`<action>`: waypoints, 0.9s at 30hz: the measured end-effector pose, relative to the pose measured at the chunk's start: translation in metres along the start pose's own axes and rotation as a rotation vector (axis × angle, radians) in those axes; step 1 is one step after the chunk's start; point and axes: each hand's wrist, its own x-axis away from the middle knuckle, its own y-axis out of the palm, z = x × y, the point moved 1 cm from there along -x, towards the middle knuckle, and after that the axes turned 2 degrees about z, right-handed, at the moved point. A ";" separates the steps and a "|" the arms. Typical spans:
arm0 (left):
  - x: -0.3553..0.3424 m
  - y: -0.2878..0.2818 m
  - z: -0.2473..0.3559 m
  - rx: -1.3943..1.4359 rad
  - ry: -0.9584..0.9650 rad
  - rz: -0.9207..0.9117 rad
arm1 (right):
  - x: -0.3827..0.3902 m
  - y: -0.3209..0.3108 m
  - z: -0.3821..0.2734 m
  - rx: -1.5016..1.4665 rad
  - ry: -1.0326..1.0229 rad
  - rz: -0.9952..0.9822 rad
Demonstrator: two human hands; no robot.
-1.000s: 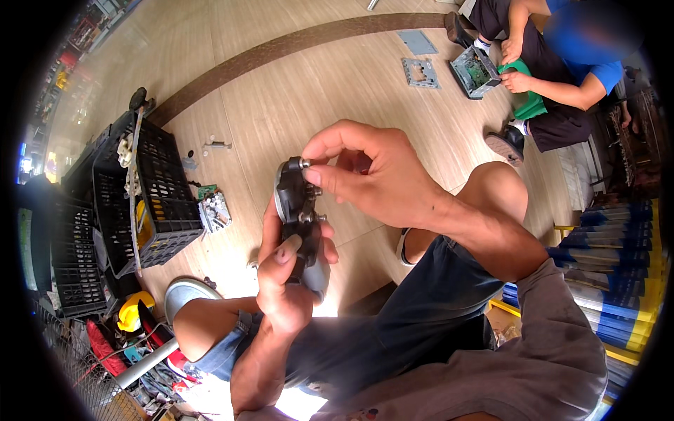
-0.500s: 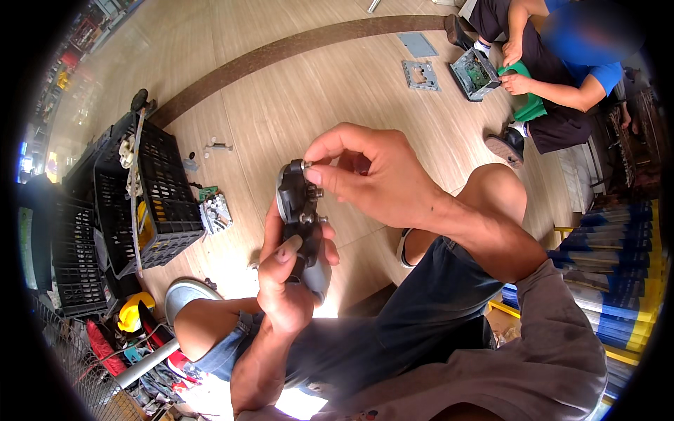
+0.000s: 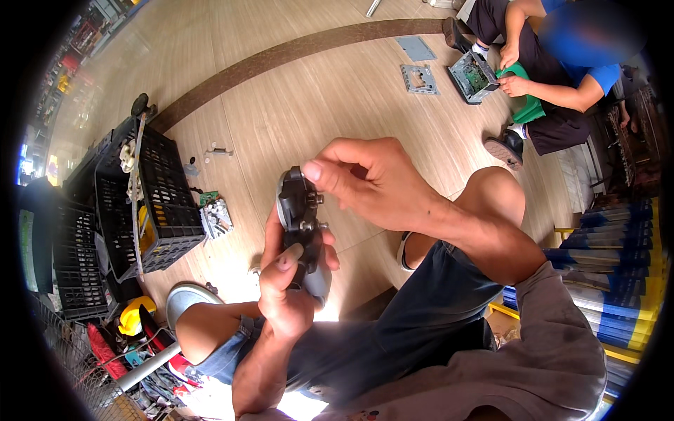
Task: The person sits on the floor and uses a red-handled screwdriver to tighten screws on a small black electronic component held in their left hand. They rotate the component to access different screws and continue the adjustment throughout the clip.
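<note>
My left hand (image 3: 286, 295) is wrapped round the lower part of an elongated black and silver device (image 3: 293, 200), which is held upright and has metal bolts along its right side. At its top end, my right hand (image 3: 365, 179) has thumb and forefinger closed on the upper right corner, the thumb covering whatever small piece is pinched there. The other fingers of that hand are curled, partly hidden behind the thumb. Below the device are my crossed legs (image 3: 411, 316) in dark shorts.
Black crates (image 3: 165, 217) and a tray of small parts (image 3: 215, 216) lie left. A co-worker (image 3: 554, 98) sits upper right with an opened metal case (image 3: 469, 74), near two metal plates (image 3: 418, 48). Blue-and-yellow stacked packs (image 3: 611, 266) are right; a yellow object (image 3: 133, 316) is lower left.
My right hand has shifted slightly down, its thumb now resting over the bolt at the device's top. The device and my left hand have moved slightly lower in the view.
</note>
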 end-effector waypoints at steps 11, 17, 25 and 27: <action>0.000 -0.001 0.000 0.030 -0.007 0.000 | 0.003 0.004 -0.004 -0.062 -0.091 0.086; 0.000 0.002 0.003 0.060 -0.009 -0.006 | 0.002 0.005 -0.001 -0.036 -0.183 0.109; 0.000 0.002 0.002 0.045 -0.010 0.003 | 0.001 0.001 -0.003 0.046 -0.108 0.063; 0.000 0.002 0.002 0.042 -0.012 0.009 | 0.002 0.001 -0.002 0.050 -0.112 0.075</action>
